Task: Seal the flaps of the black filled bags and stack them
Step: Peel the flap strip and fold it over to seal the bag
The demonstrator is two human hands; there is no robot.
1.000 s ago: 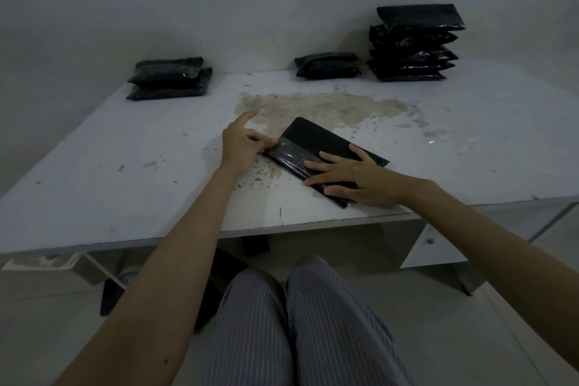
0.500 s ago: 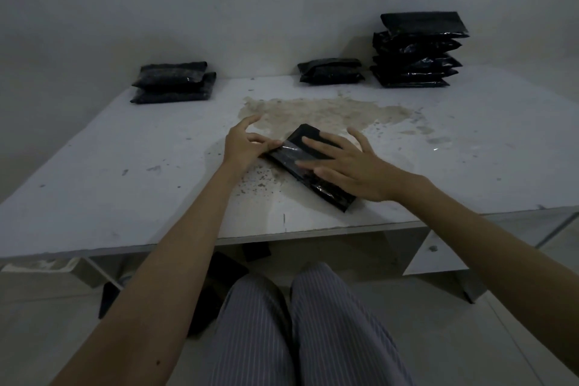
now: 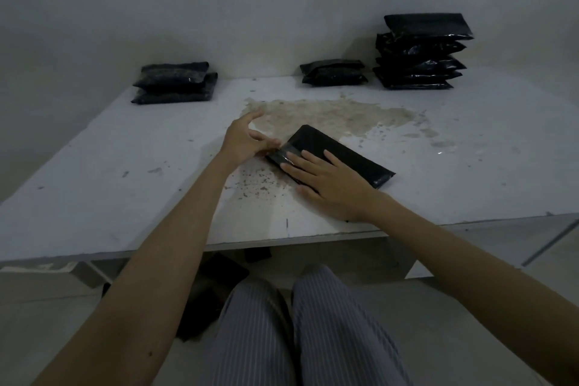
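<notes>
Your left hand (image 3: 242, 142) fingertips pinched shiny flap (image 3: 283, 156) at near-left end of black bag (image 3: 336, 155); index finger lifted clear. Your right hand (image 3: 332, 183) lay flat, fingers straight, pressing bag's near half onto table (image 3: 125, 172). Risk, as judged: flap could crease or seal crooked if your pinch pulled sideways; bag could skid on gritty stain (image 3: 319, 114). Tall stack (image 3: 421, 53) sat far right, well apart.
</notes>
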